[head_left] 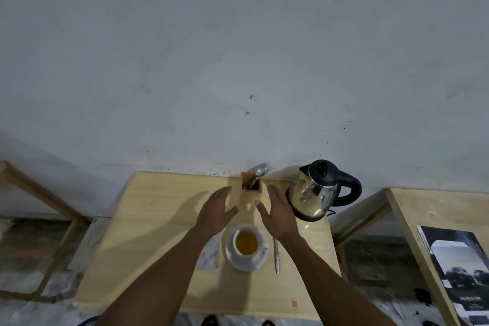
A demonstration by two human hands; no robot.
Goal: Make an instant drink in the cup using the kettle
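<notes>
A white cup (pixel 247 243) holding amber liquid stands on a white saucer (pixel 246 262) near the middle of the wooden table (pixel 148 233). A steel kettle (pixel 315 193) with a black lid and handle rests on its base at the back right. My left hand (pixel 217 213) and my right hand (pixel 277 216) hover just beyond the cup, palms facing each other, fingers apart and empty. Between them stands a wooden cutlery holder (pixel 247 188). A spoon (pixel 276 259) lies right of the saucer. A torn sachet (pixel 210 254) lies left of it.
A spoon and fork stick out of the holder. A grey wall runs right behind the table. A second wooden table (pixel 412 241) with a dark magazine (pixel 460 272) stands to the right, and a wooden frame (pixel 39 193) to the left.
</notes>
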